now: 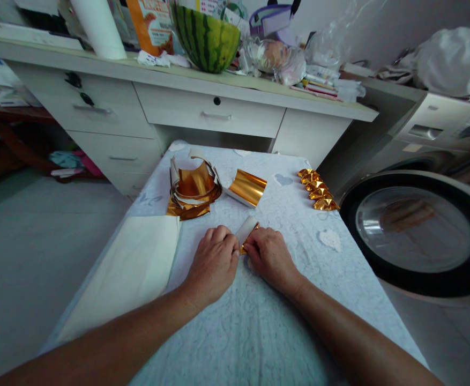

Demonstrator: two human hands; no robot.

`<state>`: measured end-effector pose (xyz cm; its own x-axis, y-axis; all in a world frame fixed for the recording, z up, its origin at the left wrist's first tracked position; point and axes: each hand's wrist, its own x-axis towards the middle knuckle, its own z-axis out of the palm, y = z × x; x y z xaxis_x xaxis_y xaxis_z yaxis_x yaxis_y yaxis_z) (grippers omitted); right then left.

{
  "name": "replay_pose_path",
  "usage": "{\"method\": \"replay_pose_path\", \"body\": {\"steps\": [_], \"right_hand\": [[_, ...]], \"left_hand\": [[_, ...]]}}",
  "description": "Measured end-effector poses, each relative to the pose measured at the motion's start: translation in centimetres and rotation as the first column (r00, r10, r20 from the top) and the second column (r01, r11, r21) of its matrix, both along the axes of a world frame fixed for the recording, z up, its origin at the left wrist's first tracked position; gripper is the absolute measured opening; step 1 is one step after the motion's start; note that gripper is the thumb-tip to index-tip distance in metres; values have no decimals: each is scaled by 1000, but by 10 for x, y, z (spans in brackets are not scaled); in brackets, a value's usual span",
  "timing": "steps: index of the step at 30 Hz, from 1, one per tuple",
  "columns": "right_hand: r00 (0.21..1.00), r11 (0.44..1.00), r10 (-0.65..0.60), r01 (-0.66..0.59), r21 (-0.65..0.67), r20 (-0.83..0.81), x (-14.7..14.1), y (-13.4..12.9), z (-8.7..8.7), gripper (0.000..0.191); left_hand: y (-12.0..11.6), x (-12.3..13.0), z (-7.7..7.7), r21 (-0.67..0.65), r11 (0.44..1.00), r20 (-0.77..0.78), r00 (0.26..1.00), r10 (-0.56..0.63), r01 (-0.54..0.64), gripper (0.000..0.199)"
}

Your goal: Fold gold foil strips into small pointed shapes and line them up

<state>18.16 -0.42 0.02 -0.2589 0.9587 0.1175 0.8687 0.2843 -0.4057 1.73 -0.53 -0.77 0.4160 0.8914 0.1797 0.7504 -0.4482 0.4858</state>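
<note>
Near the middle of the cloth-covered table [226, 321], my left hand [215, 260] and my right hand [271, 258] pinch a small sheet of gold paper [247, 230] between them. Its pale side faces up, and a gold edge shows beside my right fingers. Just beyond, a curved gold sheet [248, 187] rests on the cloth. Behind my left hand stands a curled stack of gold and white sheets [194, 185]. A row of folded gold pieces [318, 190] lies at the table's right edge.
White paper [138, 262] covers the table's left side. A white desk [214, 110] with a watermelon half [208, 40], a paper roll [98, 27] and plastic bags runs across the back. At the right, a washing machine's open round door [415, 228] stands beside the table.
</note>
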Motion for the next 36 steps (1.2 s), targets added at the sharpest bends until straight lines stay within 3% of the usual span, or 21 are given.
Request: {"method": "replay_pose_path", "body": {"steps": [17, 23, 28, 36], "right_hand": [[998, 1000, -18, 18, -4, -52, 1, -1, -3, 13], [996, 999, -52, 51, -13, -70, 1, -1, -2, 7], [995, 999, -38, 35, -26, -91, 0, -1, -2, 13], [998, 999, -50, 50, -18, -28, -1, -2, -1, 11]], "left_hand": [[3, -5, -2, -61, 998, 140, 990, -3, 12, 28], [4, -3, -1, -51, 999, 115, 993, 1, 5, 25], [3, -3, -1, -30, 1000, 112, 994, 8, -4, 16], [1, -4, -1, -25, 1000, 113, 994, 2, 1, 16]]}}
